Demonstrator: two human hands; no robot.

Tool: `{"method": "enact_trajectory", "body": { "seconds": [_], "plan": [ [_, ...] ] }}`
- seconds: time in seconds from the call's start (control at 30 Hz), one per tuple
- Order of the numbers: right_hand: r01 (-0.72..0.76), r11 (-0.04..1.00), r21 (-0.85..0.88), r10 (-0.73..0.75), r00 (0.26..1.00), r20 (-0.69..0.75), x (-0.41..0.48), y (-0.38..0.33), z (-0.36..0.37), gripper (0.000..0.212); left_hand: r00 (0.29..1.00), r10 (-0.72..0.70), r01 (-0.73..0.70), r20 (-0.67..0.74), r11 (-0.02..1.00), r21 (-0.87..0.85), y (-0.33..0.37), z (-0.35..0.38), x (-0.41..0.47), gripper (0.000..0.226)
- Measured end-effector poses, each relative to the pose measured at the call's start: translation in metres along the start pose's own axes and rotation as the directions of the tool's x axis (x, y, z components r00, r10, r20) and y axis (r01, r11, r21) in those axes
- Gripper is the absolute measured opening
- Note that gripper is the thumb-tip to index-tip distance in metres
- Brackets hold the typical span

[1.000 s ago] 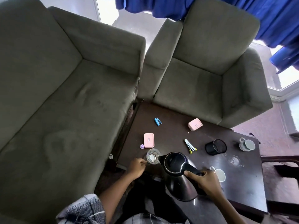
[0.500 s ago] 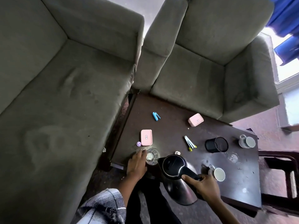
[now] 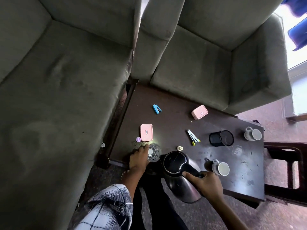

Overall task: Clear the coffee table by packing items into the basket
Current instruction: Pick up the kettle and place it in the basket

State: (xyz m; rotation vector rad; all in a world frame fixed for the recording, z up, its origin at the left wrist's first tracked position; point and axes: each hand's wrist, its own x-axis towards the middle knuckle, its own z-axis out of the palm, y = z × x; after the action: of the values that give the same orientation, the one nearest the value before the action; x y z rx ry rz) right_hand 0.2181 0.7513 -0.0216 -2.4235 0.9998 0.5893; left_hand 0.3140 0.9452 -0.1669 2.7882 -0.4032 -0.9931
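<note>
My right hand [image 3: 206, 185] grips the handle of a black kettle [image 3: 178, 170] held at the near edge of the dark coffee table [image 3: 174, 123]. My left hand [image 3: 138, 159] wraps around the left side of a clear glass [image 3: 153, 152] standing on the table's near left corner. On the table lie two pink boxes [image 3: 146, 132] [image 3: 199, 112], a blue stapler [image 3: 157, 109], a small purple cap [image 3: 138, 139], a white cap [image 3: 179, 148], pens [image 3: 193, 139], a black mesh cup [image 3: 221, 138] on its side and two grey mugs [image 3: 220, 168] [image 3: 252, 134]. No basket is in view.
A grey sofa [image 3: 58, 97] stands left of the table and a grey armchair [image 3: 207, 55] behind it. A second clear glass [image 3: 237, 149] sits near the far mug. A dark wooden stool frame [image 3: 287, 171] stands at the table's right end.
My left hand has moved from the table edge up to the glass and closed around its side. The kettle stays in my right hand. The camera has tilted downward.
</note>
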Motion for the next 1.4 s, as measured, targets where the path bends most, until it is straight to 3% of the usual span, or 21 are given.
{"method": "enact_trajectory", "body": {
  "seconds": [0.73, 1.4],
  "plan": [
    [-0.045, 0.999, -0.030, 0.045, 0.999, 0.002, 0.002, -0.002, -0.004, 0.070, 0.998, -0.044, 0.044, -0.034, 0.999, 0.002, 0.008, -0.001, 0.007, 0.047],
    [-0.041, 0.998, -0.052, 0.041, 0.999, 0.008, 0.003, 0.003, -0.005, 0.069, 0.996, -0.088, 0.088, -0.014, 0.995, 0.056, 0.018, -0.005, 0.007, 0.048]
  ]
}}
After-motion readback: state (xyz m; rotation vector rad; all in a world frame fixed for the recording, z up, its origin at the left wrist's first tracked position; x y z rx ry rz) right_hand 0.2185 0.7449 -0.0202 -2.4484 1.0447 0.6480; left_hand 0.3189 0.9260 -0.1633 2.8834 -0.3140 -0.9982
